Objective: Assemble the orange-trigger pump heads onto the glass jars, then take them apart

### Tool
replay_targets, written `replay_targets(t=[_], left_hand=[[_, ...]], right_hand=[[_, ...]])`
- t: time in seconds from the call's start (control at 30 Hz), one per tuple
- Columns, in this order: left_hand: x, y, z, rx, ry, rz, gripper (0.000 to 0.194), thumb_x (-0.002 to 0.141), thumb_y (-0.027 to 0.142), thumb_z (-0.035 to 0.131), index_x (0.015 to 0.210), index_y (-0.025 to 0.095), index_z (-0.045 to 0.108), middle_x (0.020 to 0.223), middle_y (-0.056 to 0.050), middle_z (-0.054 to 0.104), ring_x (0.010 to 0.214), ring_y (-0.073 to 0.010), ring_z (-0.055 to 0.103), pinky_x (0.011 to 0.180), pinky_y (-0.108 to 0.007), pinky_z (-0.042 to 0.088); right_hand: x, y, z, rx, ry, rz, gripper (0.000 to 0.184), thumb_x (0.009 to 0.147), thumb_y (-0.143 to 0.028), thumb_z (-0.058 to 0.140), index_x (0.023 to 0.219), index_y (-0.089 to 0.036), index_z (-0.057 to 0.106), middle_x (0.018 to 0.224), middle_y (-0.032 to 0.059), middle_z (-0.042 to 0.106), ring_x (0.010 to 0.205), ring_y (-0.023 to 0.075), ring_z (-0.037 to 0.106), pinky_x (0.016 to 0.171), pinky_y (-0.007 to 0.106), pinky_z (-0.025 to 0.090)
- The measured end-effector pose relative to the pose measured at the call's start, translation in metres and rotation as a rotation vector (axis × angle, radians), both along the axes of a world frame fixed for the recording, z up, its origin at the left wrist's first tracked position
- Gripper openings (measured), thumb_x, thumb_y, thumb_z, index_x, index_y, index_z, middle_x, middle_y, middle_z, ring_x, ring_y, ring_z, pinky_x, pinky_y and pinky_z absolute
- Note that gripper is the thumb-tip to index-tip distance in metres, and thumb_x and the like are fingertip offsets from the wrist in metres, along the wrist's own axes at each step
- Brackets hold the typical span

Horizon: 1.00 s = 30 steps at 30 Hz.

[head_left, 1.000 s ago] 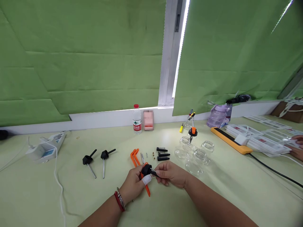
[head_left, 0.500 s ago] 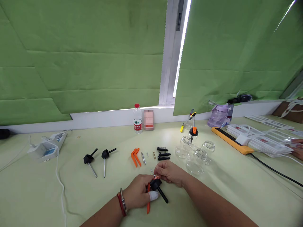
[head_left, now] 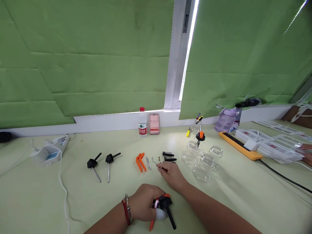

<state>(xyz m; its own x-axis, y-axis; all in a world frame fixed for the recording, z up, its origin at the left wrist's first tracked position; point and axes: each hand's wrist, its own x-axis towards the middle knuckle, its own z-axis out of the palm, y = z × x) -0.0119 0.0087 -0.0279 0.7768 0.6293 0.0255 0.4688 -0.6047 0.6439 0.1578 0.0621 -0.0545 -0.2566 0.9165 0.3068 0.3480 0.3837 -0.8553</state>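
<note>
Right hand [head_left: 173, 175] has left black-and-orange plastic assembly [head_left: 165, 202].
Left hand [head_left: 145, 202] clasps it; right nearly pinched beside small silver metal pieces [head_left: 153, 159], contents unclear.

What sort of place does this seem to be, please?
Probably a shared workroom: orange pieces and black pieces lie sorted on the table, glass jars stand nearby, and another person's hand shows at the right edge.
</note>
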Motion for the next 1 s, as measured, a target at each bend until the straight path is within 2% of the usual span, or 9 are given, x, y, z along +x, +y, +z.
replay_targets(t=[0.1, 0.3, 0.4, 0.5, 0.6, 0.7, 0.77, 0.87, 1.0], left_hand=[[0.0, 0.0, 0.001, -0.022, -0.004, 0.018, 0.016, 0.065, 0.031, 0.063, 0.067, 0.019, 0.052, 0.062, 0.006, 0.048, 0.054, -0.0068, 0.04, 0.051, -0.016, 0.032], [0.0, 0.0, 0.002, -0.085, -0.033, 0.052, 0.017, 0.063, 0.029, 0.066, 0.065, 0.019, 0.053, 0.059, 0.007, 0.046, 0.053, -0.0073, 0.038, 0.049, -0.017, 0.03], [-0.002, 0.002, -0.001, -0.137, -0.077, 0.091, 0.017, 0.063, 0.029, 0.066, 0.066, 0.018, 0.054, 0.06, 0.007, 0.045, 0.053, -0.0073, 0.036, 0.049, -0.017, 0.03], [-0.003, 0.007, -0.003, -0.206, -0.163, 0.209, 0.017, 0.065, 0.03, 0.066, 0.071, 0.016, 0.057, 0.061, 0.006, 0.046, 0.055, -0.008, 0.037, 0.051, -0.018, 0.033], [-0.003, 0.01, 0.0, -0.255, -0.311, 0.296, 0.019, 0.071, 0.031, 0.062, 0.083, 0.015, 0.061, 0.071, 0.002, 0.055, 0.064, -0.0109, 0.046, 0.06, -0.02, 0.039], [-0.003, 0.011, 0.002, -0.267, -0.42, 0.297, 0.024, 0.074, 0.033, 0.061, 0.09, 0.015, 0.062, 0.081, -0.002, 0.06, 0.074, -0.0141, 0.052, 0.069, -0.023, 0.042], [-0.005, 0.014, 0.0, -0.263, -0.46, 0.349, 0.031, 0.072, 0.035, 0.062, 0.097, 0.016, 0.06, 0.078, -0.001, 0.06, 0.072, -0.0141, 0.052, 0.066, -0.024, 0.043], [-0.016, 0.027, -0.007, -0.185, -0.525, 0.637, 0.048, 0.071, 0.04, 0.062, 0.111, 0.017, 0.049, 0.068, 0.002, 0.054, 0.06, -0.0126, 0.049, 0.058, -0.024, 0.04], [-0.044, 0.054, -0.015, -0.051, -0.513, 1.127, 0.047, 0.072, 0.052, 0.057, 0.102, 0.017, 0.048, 0.059, 0.004, 0.05, 0.052, -0.0128, 0.047, 0.049, -0.023, 0.036]], right_hand=[[-0.002, -0.001, -0.004, 0.135, -0.213, 0.087, 0.025, 0.081, -0.018, 0.048, 0.097, -0.02, 0.068, 0.085, 0.0055, 0.065, 0.081, 0.0166, 0.057, 0.077, 0.029, 0.043], [-0.005, -0.003, -0.004, 0.091, -0.316, 0.126, 0.045, 0.077, -0.016, 0.052, 0.122, -0.02, 0.053, 0.1, 0.0079, 0.058, 0.081, 0.0166, 0.055, 0.078, 0.03, 0.044], [-0.002, -0.005, 0.001, 0.03, -0.236, 0.117, 0.053, 0.078, -0.022, 0.054, 0.13, -0.023, 0.043, 0.107, 0.0077, 0.053, 0.073, 0.0143, 0.053, 0.074, 0.03, 0.044], [0.002, -0.01, 0.009, -0.073, -0.112, 0.123, 0.031, 0.083, -0.037, 0.049, 0.108, -0.02, 0.059, 0.092, 0.0056, 0.057, 0.071, 0.0144, 0.052, 0.069, 0.028, 0.043], [0.002, -0.017, 0.016, -0.335, 0.05, 0.283, 0.039, 0.084, -0.052, 0.043, 0.093, -0.017, 0.06, 0.075, 0.0026, 0.057, 0.062, 0.0121, 0.05, 0.059, 0.025, 0.041], [-0.001, -0.022, 0.021, -0.499, 0.205, 0.39, 0.04, 0.078, -0.053, 0.052, 0.097, -0.018, 0.055, 0.076, 0.0006, 0.056, 0.055, 0.0096, 0.049, 0.054, 0.023, 0.041], [-0.001, -0.022, 0.024, -0.494, 0.267, 0.329, 0.038, 0.075, -0.051, 0.058, 0.095, -0.019, 0.052, 0.073, -0.0017, 0.054, 0.05, 0.0077, 0.047, 0.049, 0.022, 0.039], [0.003, -0.015, 0.024, -0.422, 0.355, 0.119, 0.035, 0.075, -0.051, 0.056, 0.089, -0.019, 0.05, 0.068, -0.0038, 0.051, 0.045, 0.0059, 0.042, 0.043, 0.02, 0.032], [0.013, -0.006, 0.022, -0.413, 0.411, -0.032, 0.035, 0.075, -0.053, 0.054, 0.082, -0.018, 0.049, 0.064, -0.0033, 0.051, 0.044, 0.0063, 0.04, 0.04, 0.02, 0.028]])
